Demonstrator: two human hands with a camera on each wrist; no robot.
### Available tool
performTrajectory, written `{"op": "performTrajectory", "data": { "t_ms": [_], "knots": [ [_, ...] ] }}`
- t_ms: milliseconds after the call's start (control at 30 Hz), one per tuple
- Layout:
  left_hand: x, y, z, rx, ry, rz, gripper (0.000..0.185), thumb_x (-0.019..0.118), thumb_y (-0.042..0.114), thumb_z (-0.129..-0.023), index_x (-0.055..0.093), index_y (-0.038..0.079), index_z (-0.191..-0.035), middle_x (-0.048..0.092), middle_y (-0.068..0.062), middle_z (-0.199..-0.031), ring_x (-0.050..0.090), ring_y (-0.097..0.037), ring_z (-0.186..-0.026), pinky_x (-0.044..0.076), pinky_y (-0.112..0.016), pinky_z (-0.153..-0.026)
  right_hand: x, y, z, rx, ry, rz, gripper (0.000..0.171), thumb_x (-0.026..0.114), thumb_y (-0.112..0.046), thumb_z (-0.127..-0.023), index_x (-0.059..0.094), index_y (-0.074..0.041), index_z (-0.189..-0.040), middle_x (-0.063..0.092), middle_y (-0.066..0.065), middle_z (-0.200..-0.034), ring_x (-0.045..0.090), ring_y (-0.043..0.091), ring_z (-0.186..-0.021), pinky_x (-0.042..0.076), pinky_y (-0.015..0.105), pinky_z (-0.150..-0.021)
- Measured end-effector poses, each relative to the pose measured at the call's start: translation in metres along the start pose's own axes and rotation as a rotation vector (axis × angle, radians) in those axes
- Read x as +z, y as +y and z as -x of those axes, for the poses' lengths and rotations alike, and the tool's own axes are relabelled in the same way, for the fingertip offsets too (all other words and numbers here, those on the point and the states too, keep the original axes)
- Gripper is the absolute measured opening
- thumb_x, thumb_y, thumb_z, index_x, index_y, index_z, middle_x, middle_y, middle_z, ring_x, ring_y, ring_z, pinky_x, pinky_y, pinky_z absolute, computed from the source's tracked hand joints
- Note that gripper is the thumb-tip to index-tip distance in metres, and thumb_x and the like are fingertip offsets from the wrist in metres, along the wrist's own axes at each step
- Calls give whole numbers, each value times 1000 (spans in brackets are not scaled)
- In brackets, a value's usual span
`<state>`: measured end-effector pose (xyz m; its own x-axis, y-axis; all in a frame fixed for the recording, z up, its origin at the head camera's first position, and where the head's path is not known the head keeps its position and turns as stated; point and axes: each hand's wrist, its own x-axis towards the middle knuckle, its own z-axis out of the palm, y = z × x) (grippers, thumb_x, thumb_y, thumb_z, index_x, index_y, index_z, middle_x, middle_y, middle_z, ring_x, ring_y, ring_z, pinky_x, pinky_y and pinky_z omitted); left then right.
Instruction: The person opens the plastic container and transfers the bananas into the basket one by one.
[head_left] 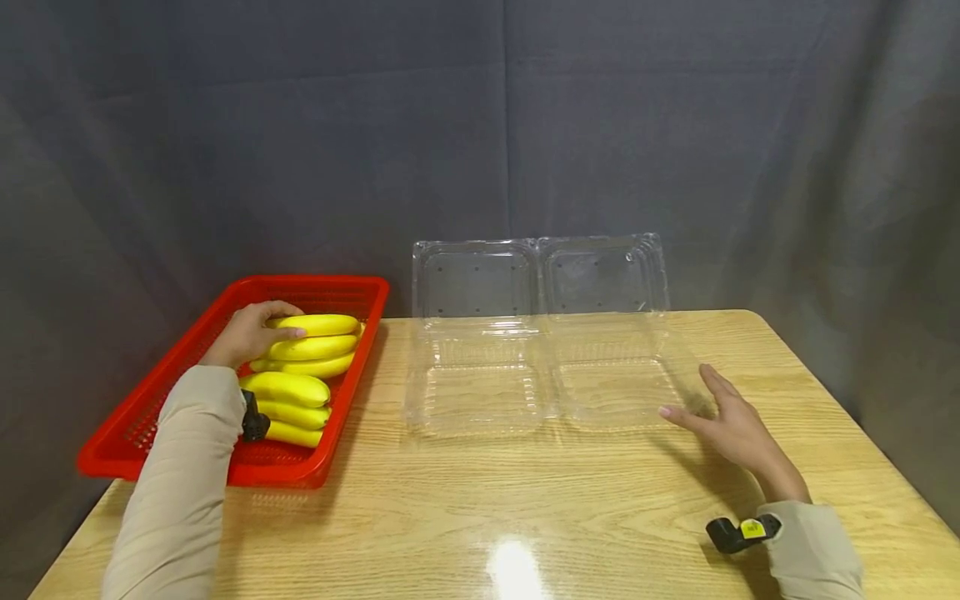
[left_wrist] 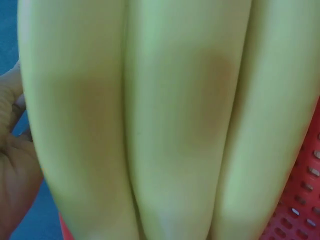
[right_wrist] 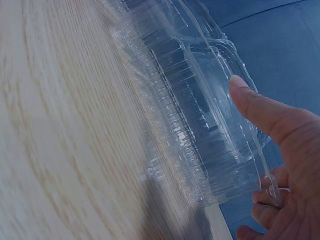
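My left hand (head_left: pixel 255 332) reaches into a red basket (head_left: pixel 112 450) and grips the far end of a bunch of yellow bananas (head_left: pixel 315 346), fingers curled over the top one. A second bunch (head_left: pixel 288 408) lies nearer in the same basket. The left wrist view is filled by bananas (left_wrist: pixel 175 125), with part of my hand (left_wrist: pixel 15 165) at the left. A clear double clamshell box (head_left: pixel 540 375) lies open at mid-table, its lid (head_left: pixel 540 279) standing up at the back. My right hand (head_left: pixel 716 412) rests open beside its right edge, thumb (right_wrist: pixel 265 112) at the rim of the box (right_wrist: pixel 200 125).
The wooden table (head_left: pixel 525 517) has bare surface in front of the box and basket. The basket overhangs the table's left edge. A dark cloth backdrop (head_left: pixel 480 125) hangs close behind the table. Black wrist-mounted devices (head_left: pixel 738 533) sit on both sleeves.
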<state>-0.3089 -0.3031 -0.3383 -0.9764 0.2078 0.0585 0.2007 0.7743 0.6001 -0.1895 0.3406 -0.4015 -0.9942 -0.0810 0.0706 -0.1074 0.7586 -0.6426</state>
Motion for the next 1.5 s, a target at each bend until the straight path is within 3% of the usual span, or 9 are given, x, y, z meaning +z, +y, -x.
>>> {"op": "performTrajectory", "data": {
  "t_ms": [500, 1133, 1500],
  "knots": [
    [5, -6, 0, 2, -67, 11, 43, 71, 22, -90, 59, -3, -122, 56, -25, -123, 50, -41, -111, 39, -55, -97, -1, -1, 4, 6, 1, 0, 103, 64, -48, -90, 0, 4, -152, 1, 32, -155, 5, 54, -138, 12, 69, -104],
    [1, 2, 0, -52, -52, 13, 45, 73, 21, -88, 58, -2, -124, 51, -28, -130, 45, -43, -120, 35, -56, -102, -2, 1, -3, -11, 3, 22, 102, 63, -49, -90, 1, 3, -152, 2, 33, -154, 6, 55, -137, 14, 71, -102],
    [-8, 5, 1, -31, -38, -19, 54, 70, 28, -90, 53, -5, -129, 50, -28, -130, 44, -45, -118, 37, -57, -99, -9, -2, -4, -55, 109, 45, 92, 57, -46, -95, 4, 0, -154, 5, 31, -155, 9, 54, -138, 14, 72, -101]
  ]
}}
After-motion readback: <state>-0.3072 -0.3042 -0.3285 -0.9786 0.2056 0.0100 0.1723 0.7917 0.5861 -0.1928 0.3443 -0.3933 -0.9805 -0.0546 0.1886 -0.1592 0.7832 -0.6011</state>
